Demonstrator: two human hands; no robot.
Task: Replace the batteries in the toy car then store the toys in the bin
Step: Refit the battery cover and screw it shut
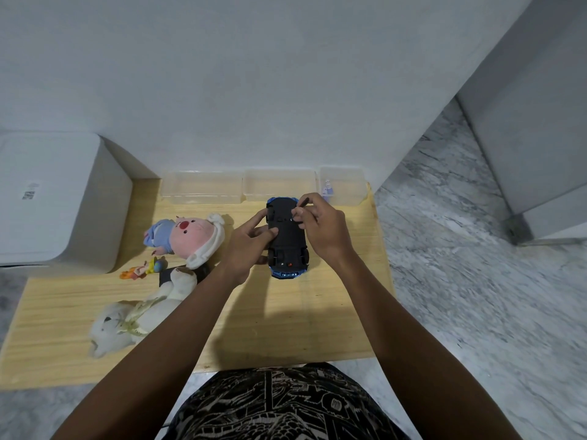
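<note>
A blue toy car (pixel 287 246) lies upside down on the wooden table (pixel 286 322), its black underside facing up. My left hand (pixel 246 246) grips its left side, thumb pressed on the underside. My right hand (pixel 320 228) pinches a small dark screwdriver (pixel 301 206), whose tip rests on the car's underside near the far end. A pink and blue plush (pixel 187 235), a white plush (pixel 143 315) and a small orange figure (pixel 139 270) lie to the left. A large white bin (pixel 60 201) stands at the table's far left.
Three clear plastic boxes (pixel 203 187) line the wall behind the car; the right one (pixel 344 185) holds a small purple item. Marble floor lies to the right of the table. A white cabinet stands at the far right.
</note>
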